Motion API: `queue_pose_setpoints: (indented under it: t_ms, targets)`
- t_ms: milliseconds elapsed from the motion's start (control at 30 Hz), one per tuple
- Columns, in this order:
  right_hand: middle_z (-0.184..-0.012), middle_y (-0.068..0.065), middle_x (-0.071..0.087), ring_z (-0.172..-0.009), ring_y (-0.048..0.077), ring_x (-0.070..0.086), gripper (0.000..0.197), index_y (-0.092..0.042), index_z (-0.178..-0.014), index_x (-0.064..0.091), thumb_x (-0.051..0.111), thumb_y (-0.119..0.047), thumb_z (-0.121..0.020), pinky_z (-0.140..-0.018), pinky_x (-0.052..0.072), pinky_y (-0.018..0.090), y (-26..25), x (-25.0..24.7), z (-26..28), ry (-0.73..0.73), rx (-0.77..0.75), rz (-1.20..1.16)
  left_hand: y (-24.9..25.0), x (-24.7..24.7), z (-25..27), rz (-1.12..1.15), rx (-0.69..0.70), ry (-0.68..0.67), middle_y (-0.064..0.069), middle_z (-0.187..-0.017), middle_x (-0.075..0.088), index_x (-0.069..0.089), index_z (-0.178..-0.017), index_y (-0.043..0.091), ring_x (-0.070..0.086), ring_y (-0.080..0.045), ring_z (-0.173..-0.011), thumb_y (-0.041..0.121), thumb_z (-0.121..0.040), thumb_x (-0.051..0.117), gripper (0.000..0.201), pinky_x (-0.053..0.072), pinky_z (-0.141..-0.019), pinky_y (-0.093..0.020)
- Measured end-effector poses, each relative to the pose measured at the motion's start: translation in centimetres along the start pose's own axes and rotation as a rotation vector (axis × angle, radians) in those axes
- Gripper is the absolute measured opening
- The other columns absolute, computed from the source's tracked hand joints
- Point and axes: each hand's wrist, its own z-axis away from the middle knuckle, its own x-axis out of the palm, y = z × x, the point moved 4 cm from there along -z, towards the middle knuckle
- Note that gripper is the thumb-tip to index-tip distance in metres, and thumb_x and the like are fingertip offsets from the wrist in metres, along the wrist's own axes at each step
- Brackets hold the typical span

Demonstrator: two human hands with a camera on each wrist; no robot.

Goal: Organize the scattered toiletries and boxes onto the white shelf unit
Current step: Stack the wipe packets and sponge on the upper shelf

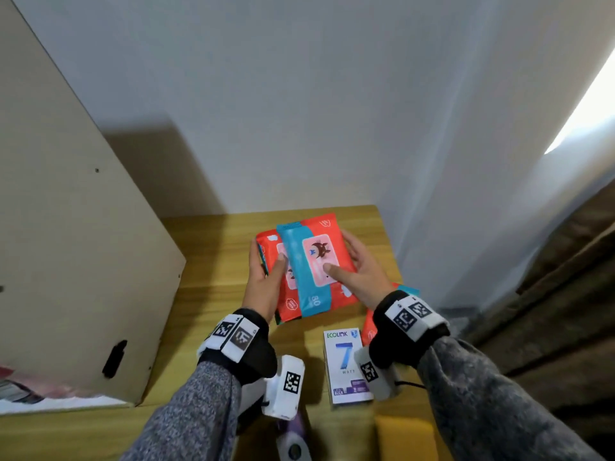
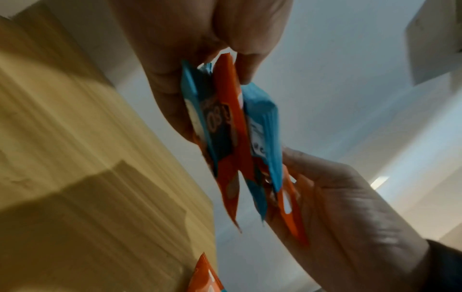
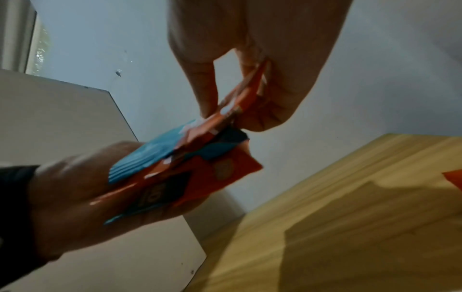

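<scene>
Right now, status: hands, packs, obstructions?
Left hand and right hand both grip the wipe packs. Packs lifted above wooden table. Bulb box near wrists.

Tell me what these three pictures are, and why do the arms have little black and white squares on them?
No robot here: a person wears cameras. The big picture comes from a camera on the head; the other two look along each wrist. The squares are printed marker patterns on the wrist bands. The left hand and the right hand hold orange and blue wipe packs between them, above the wooden table. You see the same packs from the left wrist and again from the right wrist. A white box marked with a 7 lies on the table, and another orange pack peeks out under the right wrist.
</scene>
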Motion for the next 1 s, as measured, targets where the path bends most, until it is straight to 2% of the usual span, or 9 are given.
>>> queue_pose_setpoints:
  t_ms: [67, 133, 167, 233, 367, 500, 600, 733, 1000]
  targets:
    - [-0.126, 0.003, 0.057, -0.107, 0.011, 0.060, 0.063, -0.022, -0.135, 0.039, 0.068, -0.006, -0.081, -0.092, 0.054, 0.032, 0.5, 0.6, 0.6, 0.027, 0.023, 0.034, 0.4, 0.7, 0.3, -0.018, 0.008, -0.018, -0.004, -0.136, 0.050, 0.009, -0.145, 0.038, 0.059, -0.025, -0.110, 0.026, -0.096, 0.043, 0.061, 0.049, -0.093, -0.042]
    - [-0.125, 0.003, 0.056, -0.111, 0.017, 0.058, 0.066, -0.029, -0.136, 0.041, 0.073, -0.024, -0.078, -0.093, 0.053, 0.041, 0.8, 0.8, 1.0, 0.060, 0.004, 0.119, 0.5, 1.2, 0.4, -0.060, 0.002, -0.049, -0.002, -0.132, 0.050, 0.007, -0.145, 0.039, 0.059, -0.022, -0.104, 0.034, -0.097, 0.038, 0.057, 0.053, -0.079, -0.031]
    - [-0.122, 0.003, 0.054, -0.111, 0.017, 0.058, 0.066, -0.033, -0.136, 0.042, 0.073, -0.030, -0.077, -0.093, 0.053, 0.041, 0.7, 0.9, 1.2, 0.077, -0.008, 0.164, 0.4, 1.4, 0.5, -0.057, -0.012, -0.067, -0.002, -0.130, 0.052, 0.007, -0.145, 0.040, 0.061, -0.022, -0.100, 0.038, -0.096, 0.037, 0.057, 0.054, -0.076, -0.031]
    - [-0.117, 0.002, 0.050, -0.107, 0.015, 0.056, 0.065, -0.035, -0.136, 0.041, 0.071, -0.033, -0.079, -0.091, 0.053, 0.034, 0.2, 0.9, 1.6, 0.104, -0.026, 0.224, 0.5, 1.8, 0.7, -0.023, -0.019, -0.105, -0.005, -0.133, 0.052, 0.008, -0.144, 0.041, 0.063, -0.025, -0.102, 0.040, -0.092, 0.044, 0.063, 0.054, -0.085, -0.043]
    - [-0.098, -0.004, 0.048, -0.086, 0.009, 0.053, 0.058, -0.033, -0.138, 0.041, 0.064, -0.031, -0.085, -0.076, 0.050, 0.023, -0.1, -0.1, 1.7, 0.069, -0.033, 0.212, 0.3, 2.0, 0.9, -0.007, 0.023, -0.105, -0.007, -0.135, 0.052, 0.011, -0.144, 0.038, 0.063, -0.028, -0.107, 0.019, -0.086, 0.061, 0.079, 0.052, -0.089, -0.045]
    - [-0.090, -0.005, 0.054, -0.074, 0.010, 0.051, 0.032, -0.028, -0.118, 0.057, 0.062, -0.030, -0.087, -0.072, 0.045, 0.029, 3.1, -5.9, 1.4, 0.251, 0.076, 0.230, -0.7, 1.4, 0.3, 0.003, 0.021, -0.067, -0.010, -0.134, 0.052, 0.014, -0.144, 0.038, 0.063, -0.029, -0.105, 0.016, -0.085, 0.063, 0.080, 0.054, -0.083, -0.043]
    - [-0.112, 0.011, 0.059, -0.097, 0.025, 0.059, 0.048, -0.018, -0.123, 0.055, 0.070, -0.029, -0.080, -0.092, 0.048, 0.040, 7.1, -10.6, 2.0, 0.363, 0.306, 0.479, -1.6, 0.7, 0.0, 0.021, -0.002, -0.021, -0.010, -0.131, 0.054, 0.016, -0.143, 0.037, 0.064, -0.029, -0.101, 0.015, -0.084, 0.064, 0.079, 0.055, -0.079, -0.041]
    - [-0.134, 0.019, 0.048, -0.126, 0.034, 0.044, 0.078, -0.012, -0.138, 0.036, 0.072, -0.042, -0.076, -0.106, 0.037, 0.041, 10.1, -12.6, 3.3, 0.259, 0.574, 0.825, -2.8, 0.2, -0.6, 0.040, -0.022, 0.023, -0.010, -0.128, 0.056, 0.015, -0.143, 0.036, 0.063, -0.029, -0.098, 0.013, -0.086, 0.062, 0.078, 0.053, -0.080, -0.041]
    - [-0.132, 0.015, 0.048, -0.124, 0.032, 0.045, 0.088, -0.011, -0.134, 0.037, 0.085, -0.024, -0.062, -0.103, 0.038, 0.038, 10.5, -10.6, 2.9, 0.318, 0.490, 0.769, -3.7, 0.3, -0.9, 0.034, -0.038, 0.037, -0.008, -0.125, 0.056, 0.014, -0.144, 0.036, 0.063, -0.029, -0.101, 0.012, -0.086, 0.062, 0.079, 0.052, -0.086, -0.045]
